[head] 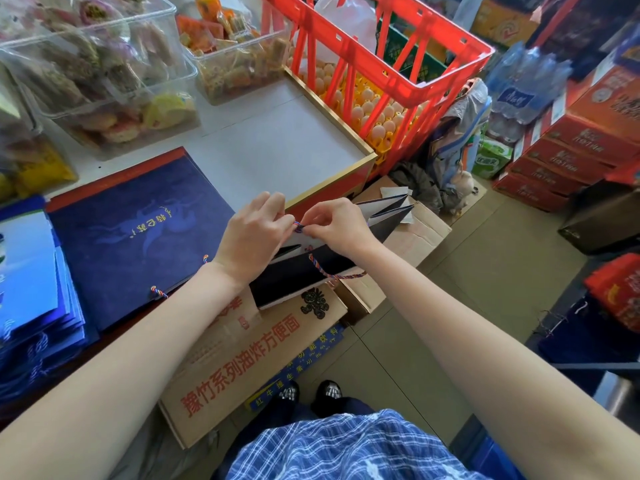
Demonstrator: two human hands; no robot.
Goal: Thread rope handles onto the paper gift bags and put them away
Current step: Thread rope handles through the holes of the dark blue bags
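Above the cardboard box, left hand and right hand fingers pinch the rope end at the gift bag

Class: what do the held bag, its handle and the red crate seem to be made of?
Bag: matte dark paper, crisply folded, probably card-weight. Handle: twisted multicoloured cord, likely synthetic. Crate: glossy moulded plastic with open ribs.

The gift bag is matt dark blue paper with a twisted rope handle. The boxes below are plain rough cardboard. The far red crate is shiny plastic.
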